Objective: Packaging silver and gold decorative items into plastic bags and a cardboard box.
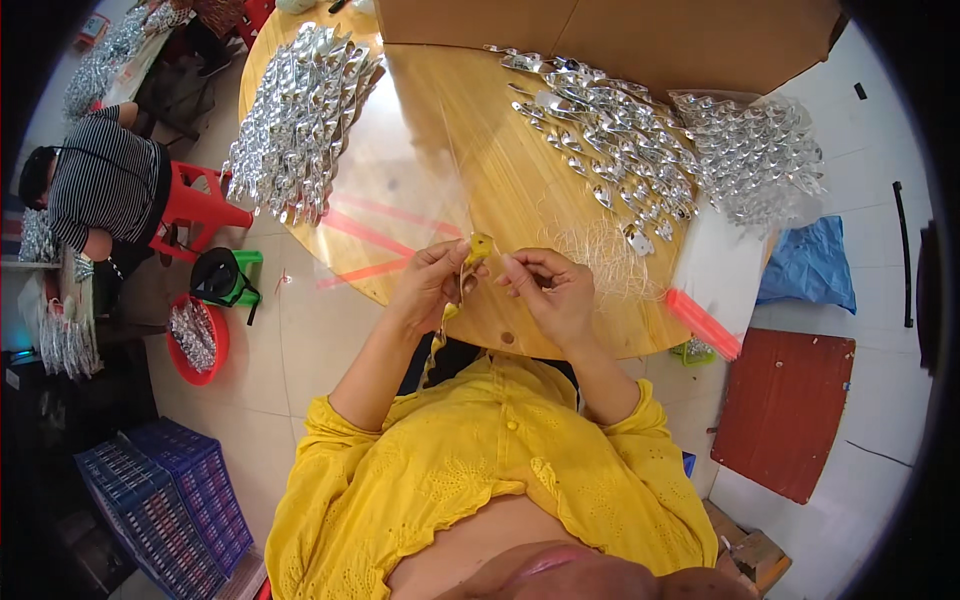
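Note:
My left hand (428, 285) pinches a shiny twisted metallic strip (481, 246) near the table's front edge. The strip's upper end stands above the fingertips, and its lower part hangs toward my lap, tinted yellow. Just to the right, my right hand (552, 295) has its thumb and forefinger pressed together close to the strip's upper end. What it pinches, if anything, is too fine to make out. Beside that hand, a loose tangle of thin pale threads (605, 250) lies on the wooden table (470, 110).
Silver twisted strips (300, 125) are heaped at the left, with more strips (610, 130) at the right beside a filled clear bag (760, 160). A cardboard box (620, 40) stands behind. Red-pink strips (703, 325) lie at the right edge. A person (110, 170) sits at far left.

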Action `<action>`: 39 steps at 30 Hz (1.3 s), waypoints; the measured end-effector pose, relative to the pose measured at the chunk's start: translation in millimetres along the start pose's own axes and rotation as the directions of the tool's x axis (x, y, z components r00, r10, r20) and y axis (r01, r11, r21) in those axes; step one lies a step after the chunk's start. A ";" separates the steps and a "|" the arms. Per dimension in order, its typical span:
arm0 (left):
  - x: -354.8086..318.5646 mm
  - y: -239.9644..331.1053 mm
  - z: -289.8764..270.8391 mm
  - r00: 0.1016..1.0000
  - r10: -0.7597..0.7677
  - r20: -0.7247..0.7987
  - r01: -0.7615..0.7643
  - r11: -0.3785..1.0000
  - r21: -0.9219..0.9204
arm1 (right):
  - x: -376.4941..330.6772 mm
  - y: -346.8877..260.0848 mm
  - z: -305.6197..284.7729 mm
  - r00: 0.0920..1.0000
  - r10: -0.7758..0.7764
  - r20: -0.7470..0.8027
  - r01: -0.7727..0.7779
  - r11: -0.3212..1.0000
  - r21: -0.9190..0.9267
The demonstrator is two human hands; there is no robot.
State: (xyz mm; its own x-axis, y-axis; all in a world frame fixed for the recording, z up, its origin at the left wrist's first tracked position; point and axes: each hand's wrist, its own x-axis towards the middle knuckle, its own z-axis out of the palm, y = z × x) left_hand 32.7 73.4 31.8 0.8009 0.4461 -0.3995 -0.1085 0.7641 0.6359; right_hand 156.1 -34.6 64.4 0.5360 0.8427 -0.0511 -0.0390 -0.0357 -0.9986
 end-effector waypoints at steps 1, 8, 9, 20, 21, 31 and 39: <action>0.6 -2.4 1.1 1.000 -0.001 -0.001 0.001 1.000 0.000 | -1.4 -0.3 1.5 0.999 -0.027 -0.019 0.027 0.999 -0.023; 2.4 -8.2 7.7 0.988 0.110 -0.112 -0.107 0.994 0.032 | -1.7 6.7 0.5 0.998 -0.014 -0.066 0.009 0.998 -0.067; 2.3 -7.9 8.4 0.988 0.104 -0.115 -0.102 0.994 0.028 | -1.2 4.3 -0.1 1.000 0.023 -0.020 -0.025 0.998 -0.063; 2.5 -10.9 12.0 0.987 0.116 -0.108 -0.110 0.992 0.060 | 4.3 1.9 -0.1 0.996 0.086 0.016 -0.086 0.996 0.005; 2.7 -11.0 12.1 0.987 0.118 -0.105 -0.112 0.992 0.058 | 4.7 2.3 -0.8 0.996 0.087 0.031 -0.087 0.996 0.000; 0.9 -14.1 10.6 0.989 0.116 -0.093 -0.110 0.992 0.069 | 5.2 -0.3 2.2 0.996 0.078 0.046 -0.079 0.997 0.022; -5.6 -14.3 13.1 0.988 0.152 -0.012 -0.149 0.980 0.129 | 9.2 0.6 4.5 0.991 0.018 0.134 -0.032 0.994 0.105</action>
State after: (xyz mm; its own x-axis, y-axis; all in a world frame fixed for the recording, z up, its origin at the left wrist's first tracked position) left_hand 37.5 53.8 33.6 0.7678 0.5625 -0.3066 -0.1492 0.6225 0.7683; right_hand 157.2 -24.5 63.4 0.4177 0.9061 -0.0668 -0.1446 -0.0063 -0.9895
